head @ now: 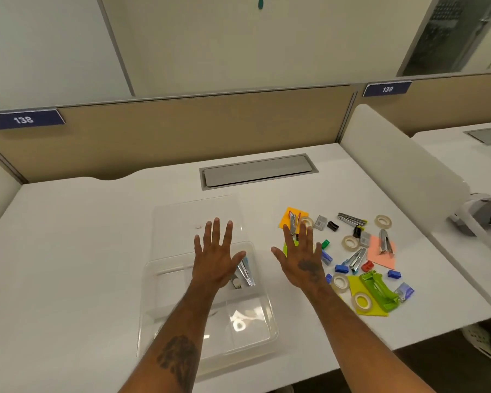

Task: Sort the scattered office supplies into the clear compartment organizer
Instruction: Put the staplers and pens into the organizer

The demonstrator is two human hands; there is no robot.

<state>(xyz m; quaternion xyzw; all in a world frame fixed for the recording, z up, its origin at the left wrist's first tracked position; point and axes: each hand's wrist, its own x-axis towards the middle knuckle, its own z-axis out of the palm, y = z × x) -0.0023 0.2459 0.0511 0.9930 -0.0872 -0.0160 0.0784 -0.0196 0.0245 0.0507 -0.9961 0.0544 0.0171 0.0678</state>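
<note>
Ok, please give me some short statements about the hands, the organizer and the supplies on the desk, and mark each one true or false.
1. Both hands, left hand and right hand, are open and hold nothing. True.
2. The clear organizer is completely empty. False: at least one stapler already lies in a compartment.
3. Most loose supplies lie to the right of the organizer. True.
4. The green hole punch is inside the organizer. False: it sits on the desk, among the scattered items.
5. One metal stapler rests on a pink paper. True.
</note>
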